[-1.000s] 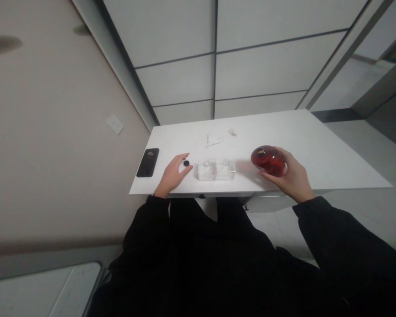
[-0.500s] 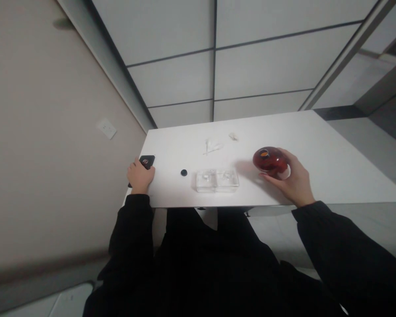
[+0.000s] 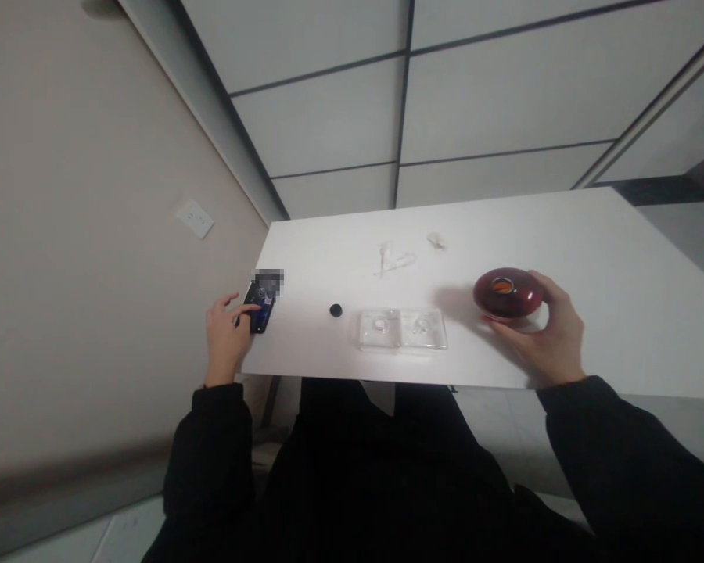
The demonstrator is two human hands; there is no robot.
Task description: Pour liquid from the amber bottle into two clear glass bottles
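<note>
My right hand (image 3: pixel 554 332) wraps round the side of a glossy, round, dark red vessel (image 3: pixel 519 299). Its small opening faces up and shows orange inside; whether its base touches the table cannot be seen. At the table's left edge lies a phone (image 3: pixel 265 319) with its screen lit. Over the phone, my left hand (image 3: pixel 226 332) has its fingers apart, and one finger reaches onto the screen. A small round black cap (image 3: pixel 336 310) rests between the phone and a clear two-part plastic box (image 3: pixel 399 344), which sits left of the vessel.
Thin clear plastic pieces (image 3: pixel 396 264) lie behind the box on the white table (image 3: pixel 610 313). A small crumpled scrap (image 3: pixel 437 241) is farther back. The wall with a socket (image 3: pixel 195 218) stands close on the left, and panelled doors (image 3: pixel 340 129) rise behind the table.
My left hand has drawn back from covering the phone, and its screen is now lit with a finger on it. The red vessel has tipped more upright in my right hand. The camera view has shifted.
</note>
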